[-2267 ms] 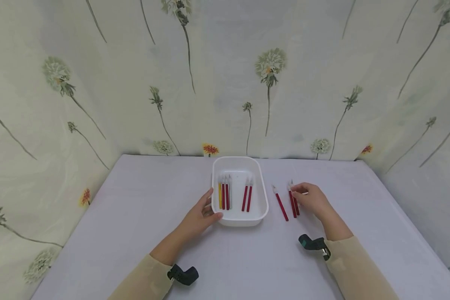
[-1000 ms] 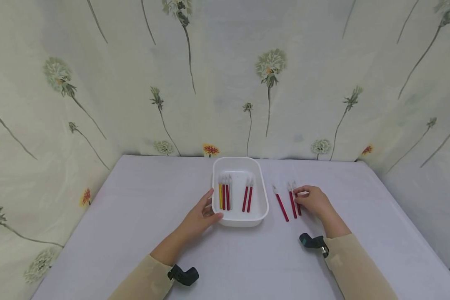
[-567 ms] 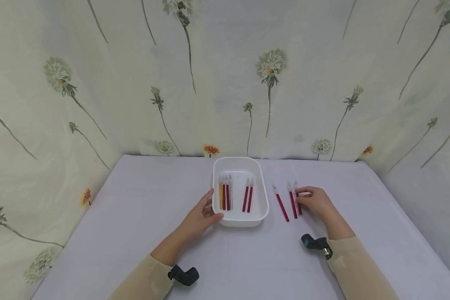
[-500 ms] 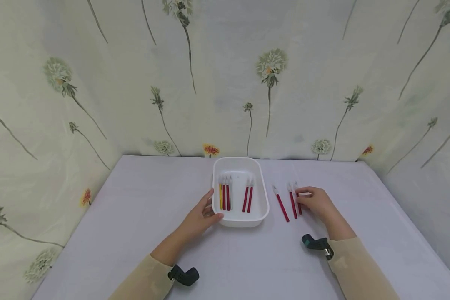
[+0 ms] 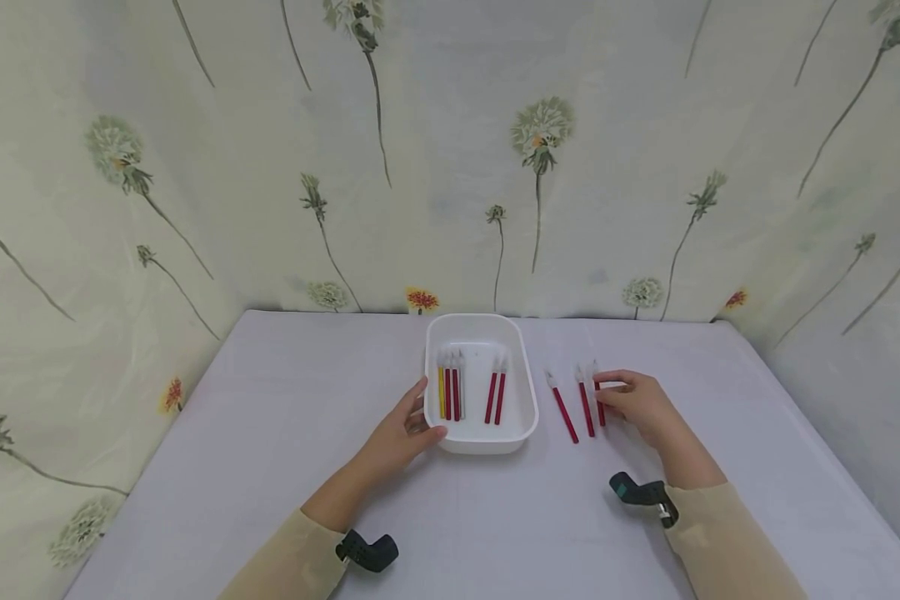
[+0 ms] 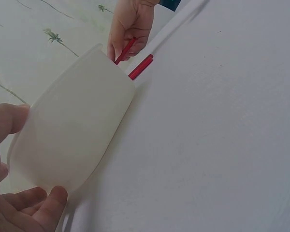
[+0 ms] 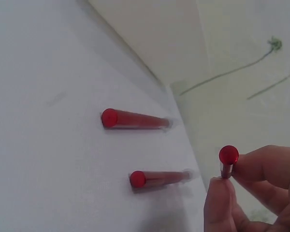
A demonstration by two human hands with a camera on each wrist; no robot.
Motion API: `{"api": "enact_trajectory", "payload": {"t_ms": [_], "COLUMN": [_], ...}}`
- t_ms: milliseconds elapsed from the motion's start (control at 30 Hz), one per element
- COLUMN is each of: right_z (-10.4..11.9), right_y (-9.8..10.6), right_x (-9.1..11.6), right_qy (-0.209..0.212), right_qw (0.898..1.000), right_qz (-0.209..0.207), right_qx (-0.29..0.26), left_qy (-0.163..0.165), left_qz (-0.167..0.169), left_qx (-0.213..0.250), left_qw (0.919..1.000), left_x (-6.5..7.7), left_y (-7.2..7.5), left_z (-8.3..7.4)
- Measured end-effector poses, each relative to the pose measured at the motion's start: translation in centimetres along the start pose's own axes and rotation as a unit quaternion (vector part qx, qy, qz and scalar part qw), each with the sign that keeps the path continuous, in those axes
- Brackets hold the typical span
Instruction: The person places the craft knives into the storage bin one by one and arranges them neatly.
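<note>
Beyond the right edge of the white rectangular plastic tray (image 5: 474, 396): slim red pale-tipped pen (image 7: 228, 155), right hand (image 5: 640, 406) pinching it! | two matching red pens (image 5: 565, 414) lie between | left hand (image 5: 397, 433) grips the tray's near-left corner, toward the white-covered worktop (image 5: 487, 525)'s far edge

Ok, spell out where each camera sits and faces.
Head: worn there, facing forward and down at the white tray; left hand, right hand, sleeves show.
Left wrist: worn there, facing the tray's wall; both hands show.
Right wrist: worn there, facing two red sticks on the table; that hand's fingers show.
Head and left wrist share tray and right hand.
</note>
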State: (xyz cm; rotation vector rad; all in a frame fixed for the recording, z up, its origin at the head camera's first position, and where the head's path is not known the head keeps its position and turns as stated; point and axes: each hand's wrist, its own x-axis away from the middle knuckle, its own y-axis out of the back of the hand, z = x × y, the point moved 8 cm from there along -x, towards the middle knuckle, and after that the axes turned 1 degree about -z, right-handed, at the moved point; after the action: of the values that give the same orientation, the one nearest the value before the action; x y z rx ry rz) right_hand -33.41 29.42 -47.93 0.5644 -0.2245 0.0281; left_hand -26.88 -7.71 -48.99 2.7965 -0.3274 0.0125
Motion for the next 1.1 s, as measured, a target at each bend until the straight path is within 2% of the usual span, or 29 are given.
{"api": "enact_trajectory", "payload": {"t_ms": [200,433,867,1100], "right_z": [0.9,2.5,4.4,5.8], "right_y": [-0.1,-0.3,-1.3,-2.2], "right_x": [0.5,1.3,1.9,2.1], "right_qy": [0.006,0.036,0.016,0.022], "right_qw": [1.0,0.997,0.996,0.992], "right_qz": [0.007,0.015,0.005,0.023], "right_qx": [-0.028,-0.067,-0.087,-0.12], "left_qy": [-0.003,0.007,0.005,0.006], "left_qz": [0.002,-0.001,0.003,0.002], "left_qx": [0.007,0.005,0.003,0.003], "left_qw": [1.0,1.0,1.0,1.0], "left_x": [0.1,0.1,0.1,0.1], "left_y": [0.0,0.0,-0.1,-0.1], "left_z": [-0.1,0.0,0.0,0.1]}}
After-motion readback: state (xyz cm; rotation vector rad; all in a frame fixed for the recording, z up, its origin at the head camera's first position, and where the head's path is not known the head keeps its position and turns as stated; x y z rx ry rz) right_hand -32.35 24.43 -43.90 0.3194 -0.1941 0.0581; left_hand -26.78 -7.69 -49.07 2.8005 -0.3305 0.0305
